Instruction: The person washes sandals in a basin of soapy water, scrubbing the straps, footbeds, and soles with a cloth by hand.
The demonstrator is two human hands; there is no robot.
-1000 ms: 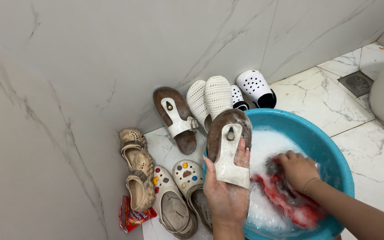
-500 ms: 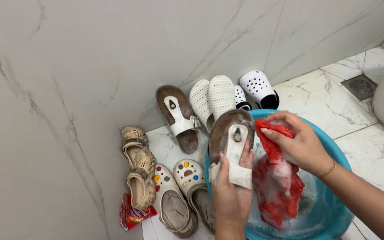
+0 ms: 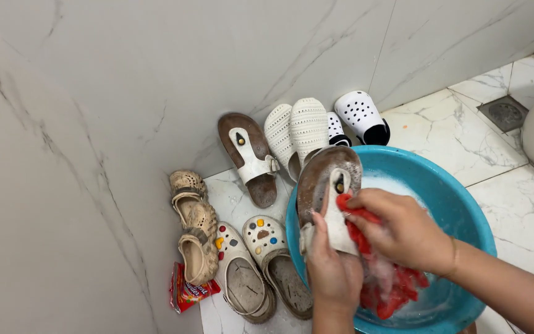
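Marble-tiled corner at frame centre: left hand (image 3: 334, 272) grips brown sandal (image 3: 324, 185) over blue basin (image 3: 458, 210); right hand (image 3: 397, 229) clenches red cloth (image 3: 390, 291), scrubbing its strap; next, firmer strokes

One view only, from a camera on the person's head, looking steeply down and a little forward at close range. The left hand (image 3: 334, 275) and right hand (image 3: 397, 230) sit low and right of centre, both forearms running in from the bottom edge. Beyond the hands the marble wall (image 3: 156, 74) fills the upper half; the floor (image 3: 446, 136) stretches away to their right.
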